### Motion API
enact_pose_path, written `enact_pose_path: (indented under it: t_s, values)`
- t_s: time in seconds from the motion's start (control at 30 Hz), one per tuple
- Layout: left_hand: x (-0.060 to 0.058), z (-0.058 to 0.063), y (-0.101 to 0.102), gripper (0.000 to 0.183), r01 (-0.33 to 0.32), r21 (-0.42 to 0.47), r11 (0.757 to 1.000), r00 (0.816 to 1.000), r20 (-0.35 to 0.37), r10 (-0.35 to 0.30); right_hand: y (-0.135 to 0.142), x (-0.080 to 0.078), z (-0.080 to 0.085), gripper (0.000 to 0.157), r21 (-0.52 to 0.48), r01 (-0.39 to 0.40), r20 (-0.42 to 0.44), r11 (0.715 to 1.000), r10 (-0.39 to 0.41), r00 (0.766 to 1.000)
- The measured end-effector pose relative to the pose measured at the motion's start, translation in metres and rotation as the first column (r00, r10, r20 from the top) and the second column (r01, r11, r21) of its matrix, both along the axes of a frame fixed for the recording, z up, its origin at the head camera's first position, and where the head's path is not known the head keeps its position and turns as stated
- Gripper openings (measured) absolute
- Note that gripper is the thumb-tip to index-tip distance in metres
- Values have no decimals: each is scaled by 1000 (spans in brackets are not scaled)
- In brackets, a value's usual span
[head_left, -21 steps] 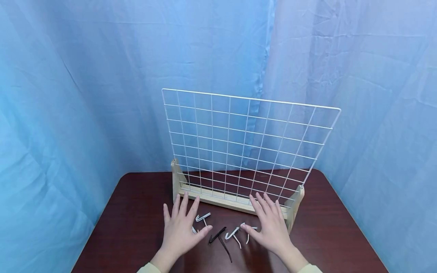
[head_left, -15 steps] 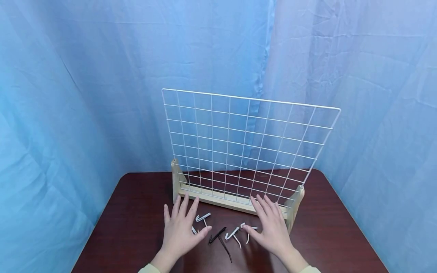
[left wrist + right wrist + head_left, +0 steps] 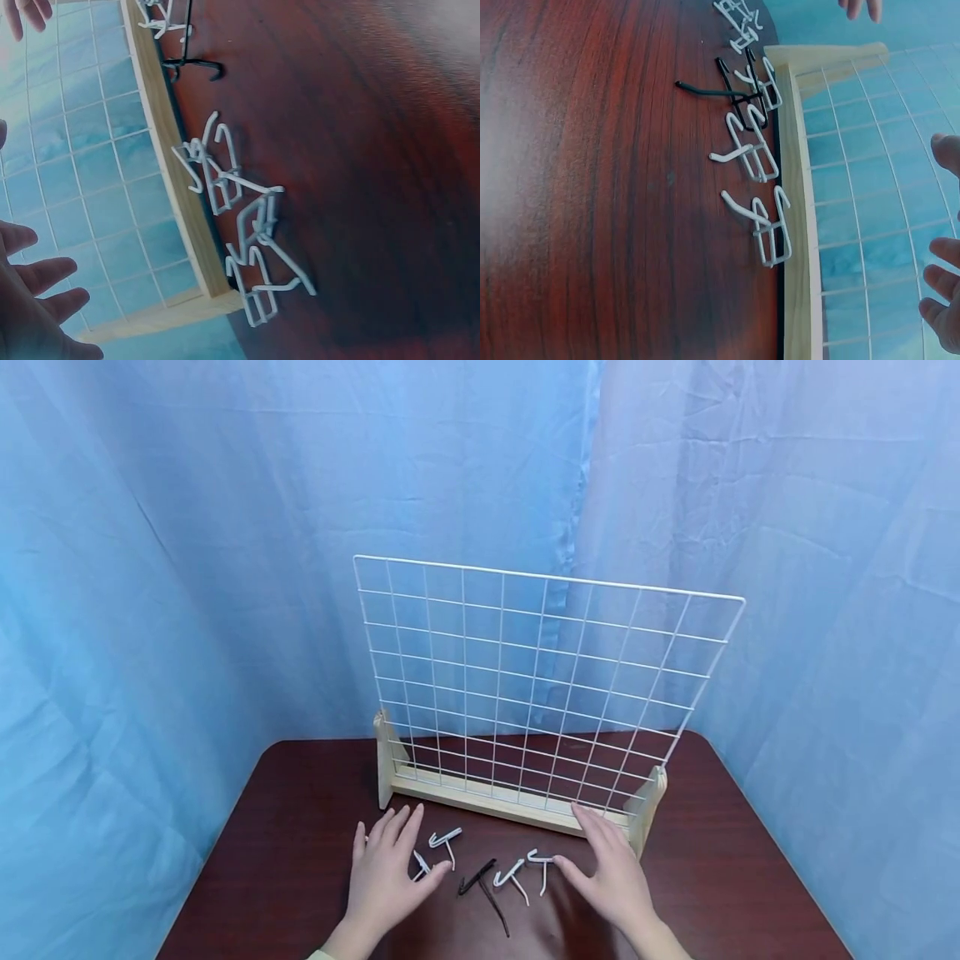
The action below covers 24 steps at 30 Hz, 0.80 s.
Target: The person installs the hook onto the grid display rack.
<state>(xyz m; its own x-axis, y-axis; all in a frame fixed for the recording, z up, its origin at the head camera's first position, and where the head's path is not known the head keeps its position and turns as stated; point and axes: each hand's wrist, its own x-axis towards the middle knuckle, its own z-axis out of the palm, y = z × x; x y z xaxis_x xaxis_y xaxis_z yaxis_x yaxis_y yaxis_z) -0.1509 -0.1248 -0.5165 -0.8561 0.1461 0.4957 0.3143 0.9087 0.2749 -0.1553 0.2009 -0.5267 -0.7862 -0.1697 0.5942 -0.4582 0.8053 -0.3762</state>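
My left hand point(image 3: 386, 870) is at the left, fingers spread and a little bent, holding nothing. Partly behind its thumb is a white wire hook point(image 3: 422, 865); another white hook point(image 3: 446, 838) lies just beyond. At the right, my right hand point(image 3: 617, 881) hovers with bent fingers and nothing held. Its thumb tip is close to a white hook point(image 3: 543, 863); whether they touch I cannot tell. Between the hands lie a black wire hook point(image 3: 482, 883) and one more white hook point(image 3: 512, 877). In the right wrist view, the black hook point(image 3: 744, 97) lies among white ones.
Behind the hooks stands a white wire grid panel point(image 3: 517, 643), upright in a wooden base point(image 3: 480, 800) with side feet. The dark red-brown table point(image 3: 277, 868) has rounded far corners. Blue curtains point(image 3: 300, 527) hang around its back and sides.
Both hands have drawn back slightly toward the person, their fingers more bent. The right hand has also shifted right, uncovering more of the rightmost white hook. The hooks and grid panel stay put.
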Motion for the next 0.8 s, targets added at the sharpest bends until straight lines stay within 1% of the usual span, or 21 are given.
enact_pose_path:
  t_s: [0.2,0.3,0.4,0.47,0.57,0.67,0.8]
  values:
    - [3,-8,-8,80,7,59,998,1000,-9,-7,10,4,1,76,-87,53,60,995,-48,997]
    - [5,-13,-13,79,15,92,996,999,-29,-12,16,7,4,73,-144,83,97,986,-69,993]
    - [6,-20,-17,78,13,127,992,999,-47,-7,22,9,8,70,-192,111,116,975,-90,989]
    - [7,-24,-20,77,11,156,988,998,-59,-2,27,10,11,68,-226,127,116,966,-102,988]
    - [8,-29,-23,76,-6,202,979,998,-57,18,34,11,12,65,-272,156,107,949,-132,985]
    - [9,-33,-26,76,-27,241,970,998,-41,38,41,12,13,63,-319,180,89,931,-159,983]
    - [9,-37,-31,75,-53,271,961,998,-22,62,47,14,18,60,-373,209,81,904,-192,978]
